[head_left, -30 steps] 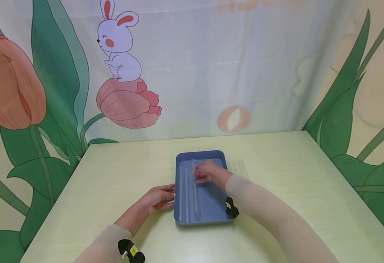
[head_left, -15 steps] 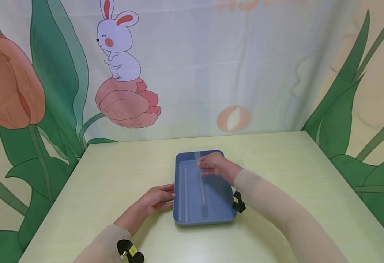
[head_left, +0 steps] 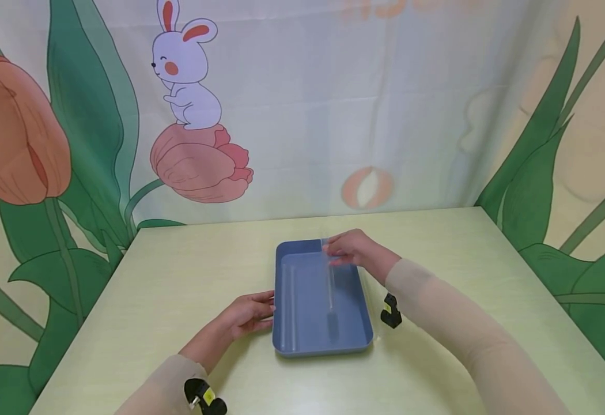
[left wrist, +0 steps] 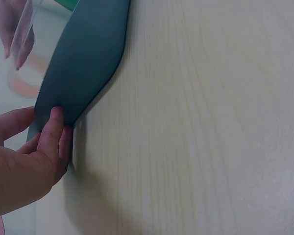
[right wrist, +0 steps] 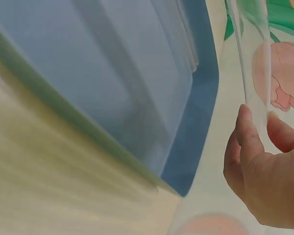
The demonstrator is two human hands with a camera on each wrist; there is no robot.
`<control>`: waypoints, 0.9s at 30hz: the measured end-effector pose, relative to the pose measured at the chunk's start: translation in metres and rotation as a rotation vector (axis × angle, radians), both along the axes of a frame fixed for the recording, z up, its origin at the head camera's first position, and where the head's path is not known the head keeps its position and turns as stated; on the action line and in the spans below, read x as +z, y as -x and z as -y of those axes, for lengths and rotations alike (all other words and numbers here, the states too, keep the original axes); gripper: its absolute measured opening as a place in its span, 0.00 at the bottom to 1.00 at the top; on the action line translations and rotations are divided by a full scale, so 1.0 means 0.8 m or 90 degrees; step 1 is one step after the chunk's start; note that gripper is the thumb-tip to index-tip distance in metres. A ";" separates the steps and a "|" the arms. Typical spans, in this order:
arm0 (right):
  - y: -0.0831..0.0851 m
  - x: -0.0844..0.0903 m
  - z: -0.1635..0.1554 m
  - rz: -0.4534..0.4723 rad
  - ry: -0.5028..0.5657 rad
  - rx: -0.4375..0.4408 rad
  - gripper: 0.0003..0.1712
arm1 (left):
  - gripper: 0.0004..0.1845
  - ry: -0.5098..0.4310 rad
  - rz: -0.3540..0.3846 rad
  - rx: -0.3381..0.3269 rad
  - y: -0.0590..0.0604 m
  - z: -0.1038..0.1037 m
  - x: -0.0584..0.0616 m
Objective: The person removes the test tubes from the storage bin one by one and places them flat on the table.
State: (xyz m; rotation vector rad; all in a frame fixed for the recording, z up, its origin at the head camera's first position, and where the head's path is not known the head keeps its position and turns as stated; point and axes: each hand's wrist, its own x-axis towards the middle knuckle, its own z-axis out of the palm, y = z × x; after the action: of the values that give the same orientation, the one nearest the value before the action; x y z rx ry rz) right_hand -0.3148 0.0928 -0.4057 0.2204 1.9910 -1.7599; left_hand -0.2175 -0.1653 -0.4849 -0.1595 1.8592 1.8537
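Observation:
A blue tray (head_left: 354,300) lies in the middle of the pale table. My right hand (head_left: 351,249) pinches a clear glass tube (head_left: 329,282) by its upper end, over the tray's far edge. The tube hangs tilted, its lower end above the tray floor. In the right wrist view the tube (right wrist: 255,73) runs up from my fingertips (right wrist: 245,132), with the tray (right wrist: 201,98) behind it. My left hand (head_left: 250,314) rests against the tray's left wall, fingers (left wrist: 54,132) touching the wall (left wrist: 83,63). More clear tubes (head_left: 289,305) lie along the tray's left side.
A printed curtain with a rabbit (head_left: 185,75) and tulips closes off the back and sides of the table (head_left: 463,259). Black wrist mounts sit on my right arm (head_left: 390,311) and left arm (head_left: 204,397).
My right hand has lifted the glass tube off the tray floor and carried it right and farther away. The left hand has stayed at the tray's left wall.

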 end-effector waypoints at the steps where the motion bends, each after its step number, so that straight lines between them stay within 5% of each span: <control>1: 0.001 0.002 -0.003 -0.003 0.000 0.001 0.29 | 0.33 0.000 0.000 0.000 0.000 0.000 -0.001; 27: 0.006 0.039 -0.127 0.030 0.001 -0.020 0.35 | 0.33 0.004 0.010 0.010 0.003 0.000 -0.005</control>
State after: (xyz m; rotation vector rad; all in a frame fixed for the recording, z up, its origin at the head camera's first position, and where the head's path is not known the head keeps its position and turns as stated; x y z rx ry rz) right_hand -0.3195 0.1947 -0.3742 0.2910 1.9619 -1.7590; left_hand -0.2203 -0.1654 -0.4885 -0.1906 1.8595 1.8518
